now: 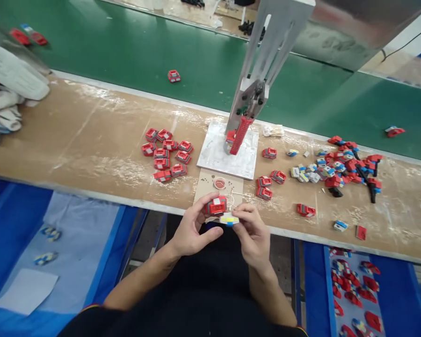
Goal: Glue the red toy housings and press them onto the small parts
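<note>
My left hand [192, 229] is closed around a red and grey plastic toy part [216, 206] with a white patch on top. Between thumb and fingers, my right hand [252, 229] pinches a white, yellow and blue toy part [229, 219], right beside the red one. Whether the two parts touch I cannot tell. Just beyond my hands, a small round dish [219, 183] of red paste sits on a piece of cardboard [205, 180] with dark spots. A thin white stick [240, 194] lies near the dish.
A metal press [247, 107] with a red handle [241, 135] stands on a pale plate [210, 157]. Red parts [161, 163] cluster left of it, mixed parts [333, 168] to its right. Behind runs a green conveyor belt [126, 56]. Blue bins [105, 252] flank me below the bench.
</note>
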Motion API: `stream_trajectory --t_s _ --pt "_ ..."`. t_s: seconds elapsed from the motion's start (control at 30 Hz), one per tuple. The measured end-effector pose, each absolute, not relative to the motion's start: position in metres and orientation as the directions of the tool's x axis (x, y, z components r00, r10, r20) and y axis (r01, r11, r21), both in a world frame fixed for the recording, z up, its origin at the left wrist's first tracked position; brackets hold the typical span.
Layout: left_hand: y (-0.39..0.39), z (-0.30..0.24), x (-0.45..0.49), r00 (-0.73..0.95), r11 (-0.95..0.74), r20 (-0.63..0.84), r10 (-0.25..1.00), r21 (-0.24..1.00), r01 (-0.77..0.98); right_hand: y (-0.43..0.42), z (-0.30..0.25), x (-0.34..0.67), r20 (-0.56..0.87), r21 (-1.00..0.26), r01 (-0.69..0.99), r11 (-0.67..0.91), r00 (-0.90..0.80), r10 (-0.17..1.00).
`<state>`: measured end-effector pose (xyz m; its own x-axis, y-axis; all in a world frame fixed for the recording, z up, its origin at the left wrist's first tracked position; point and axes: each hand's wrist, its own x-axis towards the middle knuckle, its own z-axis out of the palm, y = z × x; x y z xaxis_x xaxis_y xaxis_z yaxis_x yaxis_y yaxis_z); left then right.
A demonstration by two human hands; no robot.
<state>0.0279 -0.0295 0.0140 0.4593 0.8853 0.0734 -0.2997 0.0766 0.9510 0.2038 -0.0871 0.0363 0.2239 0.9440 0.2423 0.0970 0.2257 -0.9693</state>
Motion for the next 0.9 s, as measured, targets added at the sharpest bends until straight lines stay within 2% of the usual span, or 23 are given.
stream_trajectory --t_s 0.13,0.33,0.47,0.57,0.67,0.77,0.9 --pt "-0.033 0.018 0.02 0.439 -0.045 0.139 0.888 0.975 -0.217 -0.076 0.032 0.193 0.213 -0.977 0.055 0.207 0.146 0.966" --pt "-0.029 0.024 0.01 0.385 -0.053 0.05 0.922 0.999 -0.003 -0.073 0.044 0.205 0.371 -0.903 0.246 0.352 0.032 0.928" --pt "-0.017 0.036 0.003 0.478 -0.003 -0.074 0.875 0.987 0.159 -0.062 0.065 0.226 0.415 -0.768 0.43 0.474 -0.228 0.88" --pt "-0.011 0.046 0.001 0.544 -0.006 -0.122 0.83 0.974 0.227 -0.052 0.079 0.235 0.37 -0.617 0.529 0.583 -0.459 0.808" --pt "-0.009 0.051 0.005 0.576 -0.035 -0.123 0.808 0.966 0.256 -0.044 0.087 0.231 0.322 -0.5 0.561 0.66 -0.587 0.743" --pt "-0.012 0.048 0.01 0.547 -0.047 -0.074 0.834 0.978 0.205 -0.043 0.084 0.221 0.369 -0.463 0.569 0.68 -0.573 0.732" --pt "-0.018 0.042 0.014 0.5 0.075 -0.117 0.858 0.992 0.104 -0.047 0.069 0.211 0.531 -0.524 0.537 0.661 -0.401 0.747"
